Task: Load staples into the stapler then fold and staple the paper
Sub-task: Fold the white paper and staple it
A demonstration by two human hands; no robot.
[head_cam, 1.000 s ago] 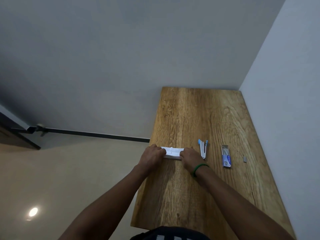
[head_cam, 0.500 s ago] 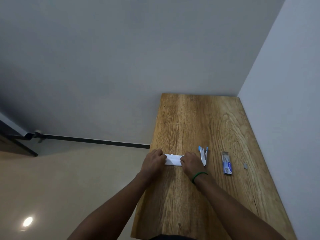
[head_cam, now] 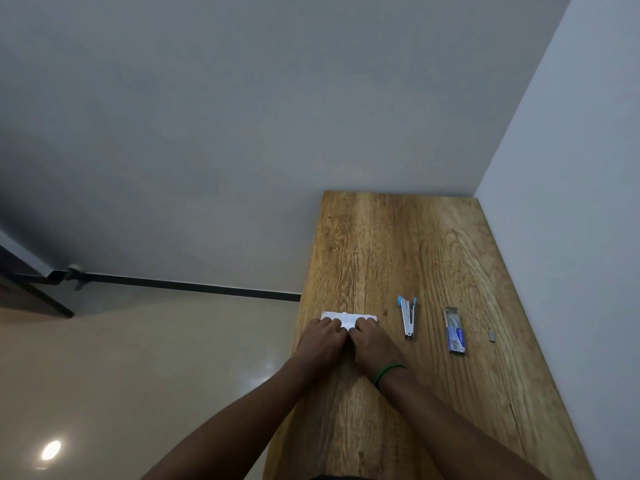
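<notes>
A small folded white paper lies flat near the left edge of the wooden table. My left hand and my right hand rest side by side on its near half, fingers curled and pressing it down; only its far strip shows. The right wrist wears a green band. To the right of the paper lies a silver stapler with blue tips, untouched. Further right sits an open blue staple box, then a small grey strip of staples.
A white wall runs along the table's right edge and a grey wall stands behind its far end. To the left of the table the floor drops away, with a dark baseboard and a door frame at far left.
My hands have moved together from the paper's two ends toward its middle and now nearly touch. Less of the paper shows. The view has tilted slightly.
</notes>
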